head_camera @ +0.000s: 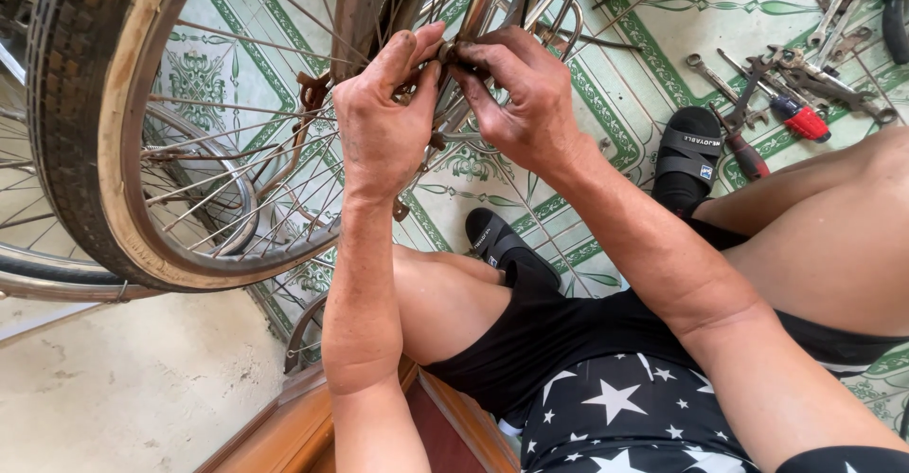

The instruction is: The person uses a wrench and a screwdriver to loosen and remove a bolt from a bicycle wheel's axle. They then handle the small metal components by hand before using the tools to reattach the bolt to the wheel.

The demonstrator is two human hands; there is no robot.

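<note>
- At the middle of the bike wheel [114, 151], a small rusty nut [447, 53] sits between both hands.
- The left hand [383, 123] pinches it, fingers closed.
- The right hand [525, 94] pinches it from the other side.
- Both hands are equally close.

Both forearms are reaching up and forward, converging so the hands are meeting fingertip to fingertip. The left hand [383, 118] is showing its grimy back, thumb raised, fingers curling inward in a pinch. The right hand [521, 94] is bending at the wrist, its fingers pinching toward the left thumb. Bare knees are spreading below.
</note>
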